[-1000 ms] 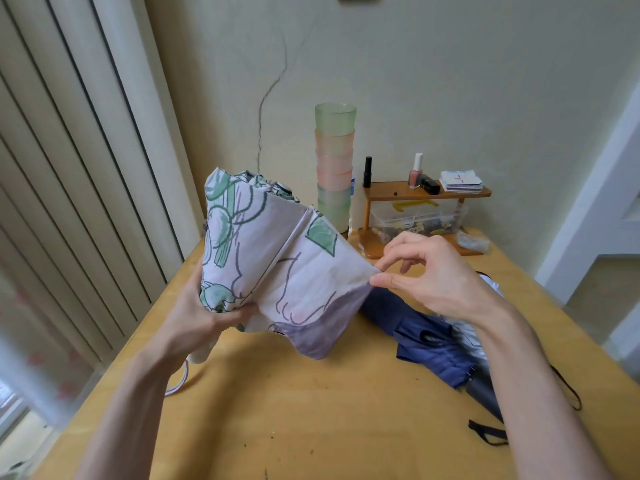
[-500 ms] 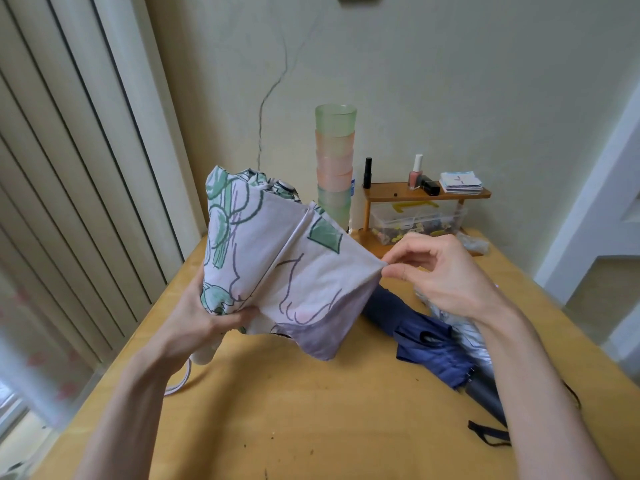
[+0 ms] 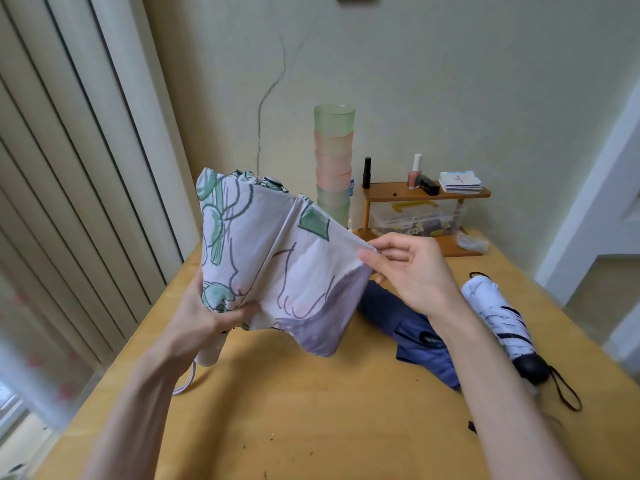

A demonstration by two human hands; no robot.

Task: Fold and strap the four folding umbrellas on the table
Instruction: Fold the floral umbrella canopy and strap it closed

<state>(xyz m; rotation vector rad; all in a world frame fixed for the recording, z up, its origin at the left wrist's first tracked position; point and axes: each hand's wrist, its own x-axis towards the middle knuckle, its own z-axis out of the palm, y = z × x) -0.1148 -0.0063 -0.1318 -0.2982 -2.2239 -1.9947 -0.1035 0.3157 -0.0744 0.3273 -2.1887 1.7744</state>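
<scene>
Facing a cracked wall (image 3: pixel 450 81), over the wooden table (image 3: pixel 311 410), left fingers (image 3: pixel 242 311) grip the printed umbrella (image 3: pixel 277 258); right fingers (image 3: pixel 369 257) pinch its edge.

Left hand (image 3: pixel 202 320) gripping printed umbrella (image 3: pixel 277 258), right hand (image 3: pixel 412 271) pinching its canopy edge

Soft daylight from the left window (image 3: pixel 14 403), faint shadows, wide-angle bending at edges, slight blur
</scene>
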